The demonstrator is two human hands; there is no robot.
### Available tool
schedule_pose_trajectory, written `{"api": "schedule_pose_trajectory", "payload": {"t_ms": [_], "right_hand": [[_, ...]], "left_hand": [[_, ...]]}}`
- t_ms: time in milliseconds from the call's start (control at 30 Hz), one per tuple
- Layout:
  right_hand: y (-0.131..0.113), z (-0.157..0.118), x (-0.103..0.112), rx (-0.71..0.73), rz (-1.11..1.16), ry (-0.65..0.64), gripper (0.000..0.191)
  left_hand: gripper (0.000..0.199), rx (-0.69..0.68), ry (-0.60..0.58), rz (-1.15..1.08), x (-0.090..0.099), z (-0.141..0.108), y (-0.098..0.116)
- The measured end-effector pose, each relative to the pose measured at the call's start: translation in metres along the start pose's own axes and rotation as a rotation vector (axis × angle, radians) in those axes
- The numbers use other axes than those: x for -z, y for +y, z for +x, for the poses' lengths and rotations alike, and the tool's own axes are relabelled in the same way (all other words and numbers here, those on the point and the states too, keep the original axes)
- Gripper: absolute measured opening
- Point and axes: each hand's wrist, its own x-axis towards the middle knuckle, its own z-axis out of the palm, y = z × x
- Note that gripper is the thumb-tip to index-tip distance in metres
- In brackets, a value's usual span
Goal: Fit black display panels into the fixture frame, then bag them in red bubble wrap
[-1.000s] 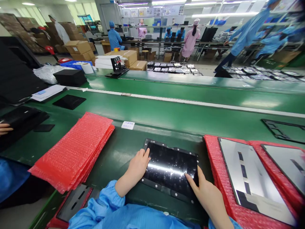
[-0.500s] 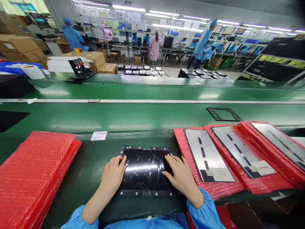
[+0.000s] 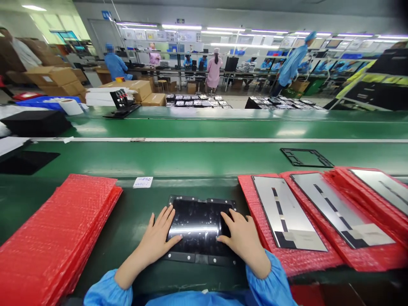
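Observation:
A glossy black display panel (image 3: pixel 197 244) lies flat in front of me on the green bench, with bubbles or specks across its shiny face. It sits in a dark frame (image 3: pixel 219 259) with pale round dots along the far and near edges. My left hand (image 3: pixel 159 233) rests on the panel's left edge, fingers spread and thumb reaching onto the surface. On the right edge lies my right hand (image 3: pixel 241 233), its fingers also apart and bent slightly over the panel. Neither hand is wrapped round anything.
Red bubble-wrap sheets (image 3: pixel 60 221) are stacked at left. Silver-backed panels (image 3: pixel 295 212) lie on red bubble wrap (image 3: pixel 321 261) at right. Beyond are a written label (image 3: pixel 143 182), a thin black frame (image 3: pixel 304 157) and a black stand (image 3: pixel 121 104). Co-workers (image 3: pixel 214 70) are across the room.
My left hand has spread its fingers, with the thumb now out over the panel. My right hand stays on the right edge. The view has shifted slightly left and up.

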Motion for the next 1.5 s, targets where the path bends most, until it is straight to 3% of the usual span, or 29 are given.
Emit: {"api": "schedule_pose_trajectory", "payload": {"t_ms": [167,333,500,633,733,833,900,933,1033,1100,1300,1500], "right_hand": [[-0.041,0.038,-0.01,0.234,0.136,0.185,0.04],[-0.054,0.056,-0.013,0.224,0.184,0.312,0.016],[-0.043,0.05,-0.006,0.232,0.258,0.457,0.015],[-0.03,0.038,0.006,0.267,0.414,0.64,0.021],[-0.018,0.023,0.015,0.238,0.494,0.692,0.034],[-0.003,0.004,0.016,0.066,0.602,0.76,0.039],[0.007,-0.009,0.012,-0.076,0.75,0.713,0.05],[0.011,-0.016,0.01,-0.123,0.842,0.624,0.054],[0.014,-0.033,0.007,-0.122,1.121,0.219,0.054],[0.01,-0.043,0.008,-0.076,1.248,0.049,0.049],[-0.008,-0.056,0.014,-0.05,1.324,0.085,0.047],[-0.008,-0.058,0.017,-0.041,1.272,0.127,0.048]], "left_hand": [[0.071,0.138,0.152,-0.018,-0.012,0.001,0.018],[0.061,0.265,0.249,-0.361,-0.016,0.004,0.021],[0.05,0.403,0.352,-1.0,0.016,0.008,0.04],[0.046,0.377,0.378,-1.472,0.053,0.006,0.061],[0.045,0.377,0.376,-1.67,0.067,0.004,0.062],[0.047,0.507,0.441,-1.758,0.069,0.004,0.049],[0.048,0.616,0.519,-1.782,0.069,0.006,0.038],[0.049,0.646,0.542,-1.805,0.069,0.007,0.033],[0.05,0.625,0.523,-1.945,0.07,0.01,0.022],[0.049,0.616,0.506,-2.026,0.07,0.012,0.017],[0.048,0.624,0.484,-2.129,0.064,0.014,0.013],[0.049,0.633,0.447,-2.148,0.064,0.016,0.014]]}}
